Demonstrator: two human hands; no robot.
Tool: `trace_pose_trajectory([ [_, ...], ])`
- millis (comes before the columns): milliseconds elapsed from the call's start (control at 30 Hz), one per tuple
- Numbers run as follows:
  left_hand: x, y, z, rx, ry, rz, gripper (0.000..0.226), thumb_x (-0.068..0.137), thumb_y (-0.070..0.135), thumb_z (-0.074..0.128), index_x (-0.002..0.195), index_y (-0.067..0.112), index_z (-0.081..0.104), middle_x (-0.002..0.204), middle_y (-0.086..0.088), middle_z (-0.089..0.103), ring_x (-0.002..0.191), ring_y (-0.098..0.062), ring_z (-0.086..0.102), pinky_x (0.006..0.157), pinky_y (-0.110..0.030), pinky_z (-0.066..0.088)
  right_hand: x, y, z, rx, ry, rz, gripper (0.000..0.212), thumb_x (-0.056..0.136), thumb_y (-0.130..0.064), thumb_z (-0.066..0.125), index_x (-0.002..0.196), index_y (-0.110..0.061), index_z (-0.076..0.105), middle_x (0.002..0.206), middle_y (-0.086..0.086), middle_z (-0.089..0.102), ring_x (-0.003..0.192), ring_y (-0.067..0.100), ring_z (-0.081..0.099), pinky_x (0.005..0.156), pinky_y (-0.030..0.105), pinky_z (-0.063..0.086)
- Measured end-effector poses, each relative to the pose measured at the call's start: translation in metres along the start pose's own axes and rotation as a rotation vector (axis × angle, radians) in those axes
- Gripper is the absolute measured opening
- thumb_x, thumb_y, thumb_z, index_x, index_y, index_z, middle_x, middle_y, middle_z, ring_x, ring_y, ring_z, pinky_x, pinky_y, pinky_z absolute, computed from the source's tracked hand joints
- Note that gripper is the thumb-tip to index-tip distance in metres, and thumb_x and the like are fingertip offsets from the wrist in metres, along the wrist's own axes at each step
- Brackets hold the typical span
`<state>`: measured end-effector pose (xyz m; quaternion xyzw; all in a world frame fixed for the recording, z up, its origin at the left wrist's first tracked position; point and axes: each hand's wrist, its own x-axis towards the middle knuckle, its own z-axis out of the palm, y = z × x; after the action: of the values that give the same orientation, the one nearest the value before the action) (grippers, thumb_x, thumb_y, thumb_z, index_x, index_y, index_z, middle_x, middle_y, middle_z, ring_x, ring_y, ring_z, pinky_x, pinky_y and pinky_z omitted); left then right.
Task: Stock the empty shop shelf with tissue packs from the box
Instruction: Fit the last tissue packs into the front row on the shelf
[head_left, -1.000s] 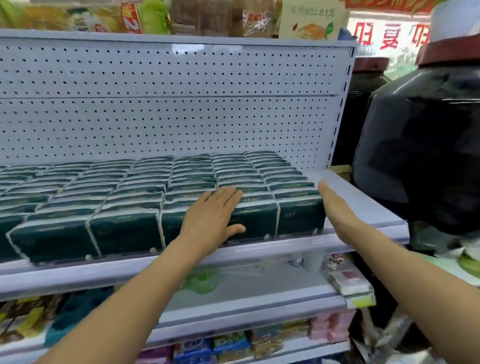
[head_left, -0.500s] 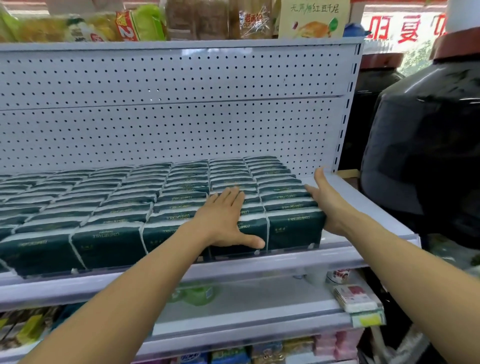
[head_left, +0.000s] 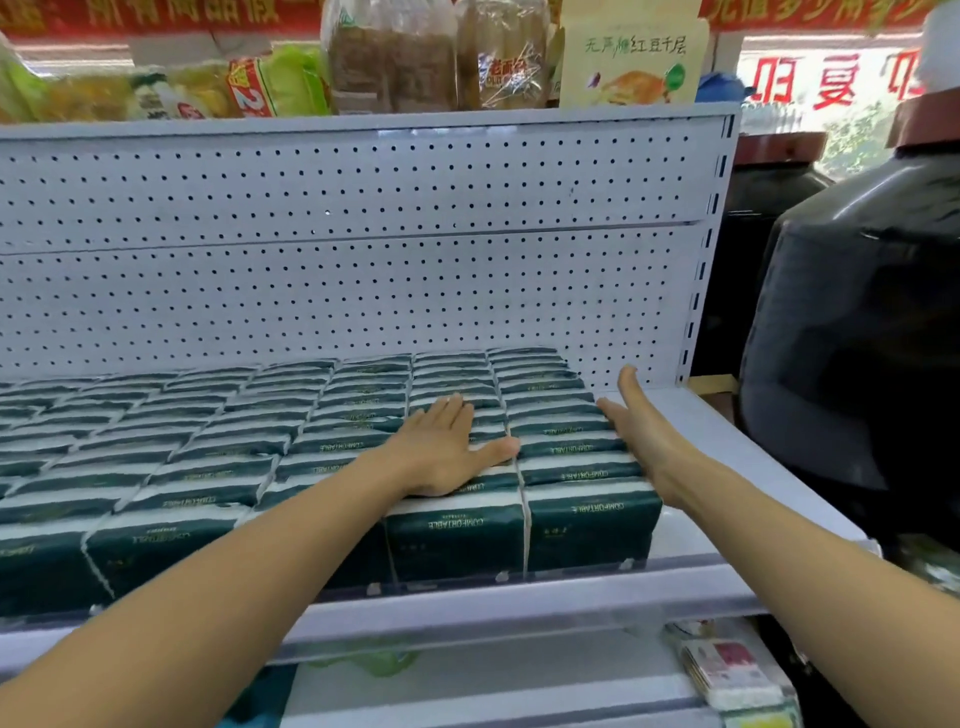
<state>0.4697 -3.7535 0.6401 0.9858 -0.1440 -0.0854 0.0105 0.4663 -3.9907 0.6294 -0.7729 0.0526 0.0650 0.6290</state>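
Fingers of the left hand are lying straight on top of the tissue packs filling the shelf; the right hand, flat, is pressing their end, gripping nothing. Packs are looking soft, light, squashy: better handled by their sides.

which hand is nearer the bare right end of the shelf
Right. The right hand stands edge-on against the side of the last tissue packs, beside the bare shelf end. The left hand lies flat on packs further left.
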Motion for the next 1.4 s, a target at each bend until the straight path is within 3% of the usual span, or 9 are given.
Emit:
trace_pose_trajectory([
  [67,0.003,-0.001,-0.004,-0.049,-0.006,-0.001,0.108,0.074,0.082,0.003,0.156,0.012,-0.007,0.163,-0.004,-0.015,0.15,-0.019,-0.015,0.123,-0.042,-0.006,0.011,0.003,-0.004,0.084,-0.011,-0.032,0.077,0.094,-0.069,0.007,0.152,-0.021,0.025,0.152,-0.008,0.034,0.144,0.018,0.024,0.11,0.032,0.027],
  [133,0.011,-0.004,-0.012,-0.078,0.035,-0.006,0.103,0.079,0.081,0.004,0.156,0.013,-0.007,0.163,-0.004,-0.015,0.15,-0.019,-0.014,0.123,-0.042,-0.006,0.024,0.0,-0.004,0.143,0.012,-0.074,0.082,0.094,-0.069,0.009,0.155,-0.014,0.014,0.161,0.007,0.014,0.148,0.027,0.012,0.118,0.042,0.011],
  [233,0.027,-0.012,-0.019,-0.096,0.075,-0.025,0.097,0.085,0.079,0.006,0.156,0.014,-0.005,0.163,-0.004,-0.013,0.15,-0.019,-0.013,0.123,-0.042,-0.005,0.041,-0.008,0.003,0.109,0.011,0.003,0.085,0.091,-0.074,0.008,0.155,-0.018,0.012,0.162,0.003,0.011,0.149,0.023,0.01,0.119,0.042,0.006],
  [433,0.044,-0.02,-0.012,-0.02,-0.011,-0.023,0.111,0.071,0.083,-0.001,0.156,0.013,-0.007,0.163,-0.005,-0.015,0.15,-0.021,-0.015,0.122,-0.045,-0.005,0.052,-0.006,0.003,-0.011,-0.038,0.029,0.087,0.086,-0.078,0.004,0.155,-0.028,0.018,0.161,-0.006,0.014,0.149,0.019,0.012,0.119,0.041,0.007],
  [600,0.068,-0.028,-0.024,-0.074,0.031,-0.038,0.108,0.074,0.083,-0.002,0.156,0.012,-0.006,0.164,-0.006,-0.013,0.15,-0.021,-0.013,0.123,-0.043,-0.004,0.085,-0.013,0.0,0.139,0.038,-0.09,0.087,0.092,-0.073,0.012,0.155,-0.013,0.013,0.162,0.011,0.01,0.148,0.03,0.009,0.119,0.045,0.008],
  [800,0.088,-0.035,-0.015,-0.012,0.014,-0.036,0.108,0.074,0.083,-0.002,0.156,0.012,-0.007,0.163,-0.006,-0.013,0.151,-0.022,-0.012,0.123,-0.045,-0.004,0.106,-0.014,0.012,0.01,0.077,-0.081,0.077,0.095,-0.066,0.012,0.154,-0.017,0.024,0.161,0.007,0.017,0.148,0.025,0.012,0.118,0.038,0.01],
  [1000,0.113,-0.046,-0.028,-0.109,0.041,-0.054,0.099,0.085,0.079,0.004,0.156,0.011,-0.006,0.163,-0.006,-0.014,0.15,-0.02,-0.015,0.122,-0.041,-0.006,0.136,-0.021,0.004,0.141,0.073,-0.059,0.087,0.092,-0.072,0.015,0.155,-0.012,0.014,0.161,0.013,0.012,0.148,0.031,0.01,0.119,0.047,0.009],
  [1167,0.137,-0.057,-0.025,-0.079,0.023,-0.077,0.103,0.083,0.083,0.003,0.156,0.01,-0.006,0.163,-0.007,-0.014,0.15,-0.022,-0.014,0.121,-0.042,-0.007,0.154,-0.03,0.015,0.024,0.02,0.086,0.087,0.087,-0.08,0.01,0.155,-0.026,0.014,0.163,-0.001,0.007,0.15,0.022,0.005,0.12,0.049,0.001],
  [1400,0.149,-0.059,-0.027,-0.104,0.019,-0.06,0.102,0.082,0.083,0.003,0.156,0.013,-0.006,0.163,-0.005,-0.015,0.15,-0.02,-0.014,0.121,-0.041,-0.007,0.166,-0.031,0.011,-0.002,0.081,-0.007,0.081,0.093,-0.072,0.013,0.154,-0.02,0.017,0.162,0.004,0.013,0.149,0.025,0.01,0.119,0.044,0.006],
])
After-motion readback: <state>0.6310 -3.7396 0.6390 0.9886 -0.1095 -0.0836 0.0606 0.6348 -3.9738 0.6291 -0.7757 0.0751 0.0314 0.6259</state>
